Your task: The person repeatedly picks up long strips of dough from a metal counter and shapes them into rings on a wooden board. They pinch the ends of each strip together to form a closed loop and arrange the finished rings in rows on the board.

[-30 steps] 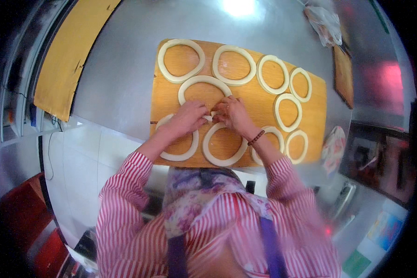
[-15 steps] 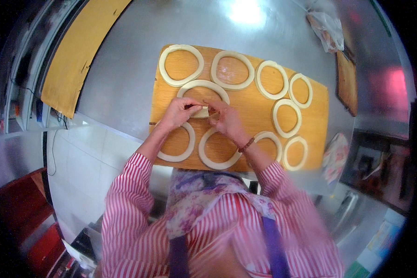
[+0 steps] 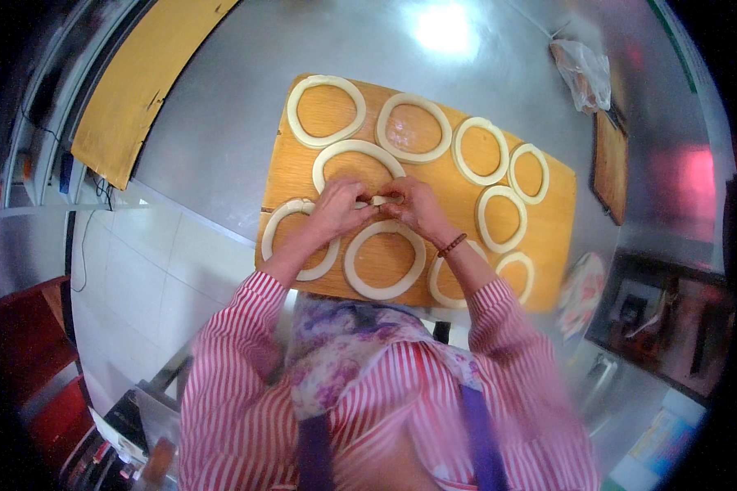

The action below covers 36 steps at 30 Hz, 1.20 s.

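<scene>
Several pale dough rings lie on a wooden board (image 3: 458,188). My left hand (image 3: 345,204) and my right hand (image 3: 416,206) meet at the near side of the upper middle dough ring (image 3: 356,147). Both hands pinch its dough, and a short pale piece shows between the fingertips. The rest of that near side is hidden by my hands. Just below my hands lies another dough ring (image 3: 385,290). My left forearm crosses over the dough ring (image 3: 269,237) at the board's near left corner. Beneath my right wrist, a dough ring (image 3: 436,282) is partly covered.
The board rests on a grey metal table (image 3: 221,123). A long yellow wooden plank (image 3: 131,98) stands at the left. At the far right are a clear plastic bag (image 3: 585,78) and a small brown board (image 3: 610,168). A patterned cloth (image 3: 581,286) lies at the right edge.
My hands have shifted slightly right along the near side of the upper middle ring and come closer together. The lower left ring shows more now. The whole view has tilted a little.
</scene>
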Each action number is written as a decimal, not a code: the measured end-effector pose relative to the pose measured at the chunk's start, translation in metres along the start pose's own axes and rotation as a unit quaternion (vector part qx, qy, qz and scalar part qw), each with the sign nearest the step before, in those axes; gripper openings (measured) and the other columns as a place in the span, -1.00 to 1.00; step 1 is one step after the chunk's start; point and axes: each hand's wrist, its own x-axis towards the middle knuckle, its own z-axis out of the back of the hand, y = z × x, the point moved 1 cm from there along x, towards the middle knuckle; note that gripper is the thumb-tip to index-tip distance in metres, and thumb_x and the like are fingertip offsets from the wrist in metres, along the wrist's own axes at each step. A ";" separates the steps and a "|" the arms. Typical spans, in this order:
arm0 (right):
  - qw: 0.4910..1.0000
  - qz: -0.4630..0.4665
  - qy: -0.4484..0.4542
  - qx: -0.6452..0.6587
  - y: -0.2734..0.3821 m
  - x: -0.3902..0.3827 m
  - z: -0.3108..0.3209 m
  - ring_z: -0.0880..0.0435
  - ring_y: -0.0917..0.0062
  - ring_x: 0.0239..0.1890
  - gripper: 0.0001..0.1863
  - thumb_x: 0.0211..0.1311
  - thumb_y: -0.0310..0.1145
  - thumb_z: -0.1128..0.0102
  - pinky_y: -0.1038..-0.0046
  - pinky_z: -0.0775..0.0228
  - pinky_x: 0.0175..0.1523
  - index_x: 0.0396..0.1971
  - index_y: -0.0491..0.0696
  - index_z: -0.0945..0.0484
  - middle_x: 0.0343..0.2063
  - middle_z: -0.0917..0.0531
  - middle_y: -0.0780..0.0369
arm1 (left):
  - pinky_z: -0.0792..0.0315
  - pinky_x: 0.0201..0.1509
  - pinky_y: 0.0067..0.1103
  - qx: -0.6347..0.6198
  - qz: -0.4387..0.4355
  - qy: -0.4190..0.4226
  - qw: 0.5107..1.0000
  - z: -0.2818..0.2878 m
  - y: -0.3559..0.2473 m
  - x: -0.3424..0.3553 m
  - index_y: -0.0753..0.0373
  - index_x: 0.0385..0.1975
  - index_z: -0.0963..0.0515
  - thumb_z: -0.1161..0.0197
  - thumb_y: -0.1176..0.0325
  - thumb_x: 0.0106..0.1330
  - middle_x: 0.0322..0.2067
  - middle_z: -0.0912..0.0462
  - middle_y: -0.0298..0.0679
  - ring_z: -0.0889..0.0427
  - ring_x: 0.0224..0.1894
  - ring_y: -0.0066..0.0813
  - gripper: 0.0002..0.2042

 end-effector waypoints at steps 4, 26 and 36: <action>0.995 -0.060 0.023 0.075 -0.005 0.001 0.002 -0.68 0.39 -0.31 -0.69 0.02 -0.42 -0.41 0.37 -0.54 -0.12 -0.19 -0.15 -0.66 -0.36 -0.69 0.15 | -0.41 0.00 -0.26 -0.007 -0.011 -0.013 1.000 -0.004 0.000 -0.001 0.31 -0.32 -0.61 -0.39 0.34 0.07 -0.28 -0.63 -0.06 -0.59 -0.13 -0.08 -0.76; 0.980 0.007 -0.087 -0.176 0.000 -0.008 -0.027 -0.59 0.30 -0.12 -0.83 0.21 -0.31 -0.20 0.24 -0.30 0.05 -0.25 -0.01 -0.65 -0.31 -0.64 0.19 | -0.41 -0.03 -0.22 0.087 -0.039 -0.154 0.984 -0.006 0.000 -0.013 0.36 -0.36 -0.53 -0.27 0.41 0.21 -0.30 -0.53 -0.01 -0.52 -0.15 0.00 -0.86; 0.978 -0.018 -0.106 -0.179 0.005 -0.002 -0.034 -0.60 0.31 -0.17 -0.82 0.19 -0.28 -0.23 0.23 -0.26 0.06 -0.33 -0.05 -0.69 -0.33 -0.67 0.18 | -0.37 -0.06 -0.23 0.053 -0.068 -0.173 0.981 -0.008 0.004 -0.012 0.32 -0.40 -0.51 -0.29 0.43 0.19 -0.34 -0.52 -0.06 -0.50 -0.18 -0.03 -0.88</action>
